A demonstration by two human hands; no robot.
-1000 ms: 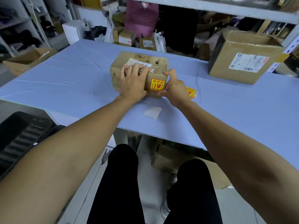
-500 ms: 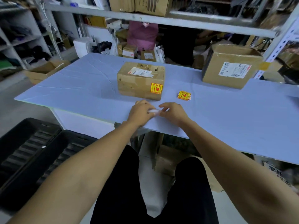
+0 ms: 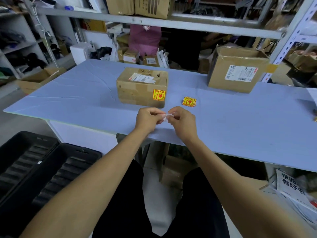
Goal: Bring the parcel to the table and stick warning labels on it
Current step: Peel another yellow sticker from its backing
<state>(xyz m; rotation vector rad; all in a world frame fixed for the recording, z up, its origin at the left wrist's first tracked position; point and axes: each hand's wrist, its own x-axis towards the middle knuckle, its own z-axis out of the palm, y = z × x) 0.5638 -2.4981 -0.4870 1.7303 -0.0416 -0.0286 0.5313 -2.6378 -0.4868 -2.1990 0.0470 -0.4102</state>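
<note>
- Brown cardboard: the parcel (image 3: 142, 86) is set on the blue table (image 3: 240, 121), a yellow warning label (image 3: 159, 95) stuck on its near face.
- A small stack of labels (image 3: 189, 101) is seen just beside it.
- A white paper scrap (image 3: 166, 116) is pinched between the left hand (image 3: 148, 119) and right hand (image 3: 182, 122), held close together near the table's front edge.
- A larger box (image 3: 236, 69) is seen well apart.

A pale blue table (image 3: 72, 98) carries a taped brown cardboard parcel (image 3: 137, 93), yellow warning labels (image 3: 189, 101) beside it, and a larger open cardboard box (image 3: 235, 73).
</note>
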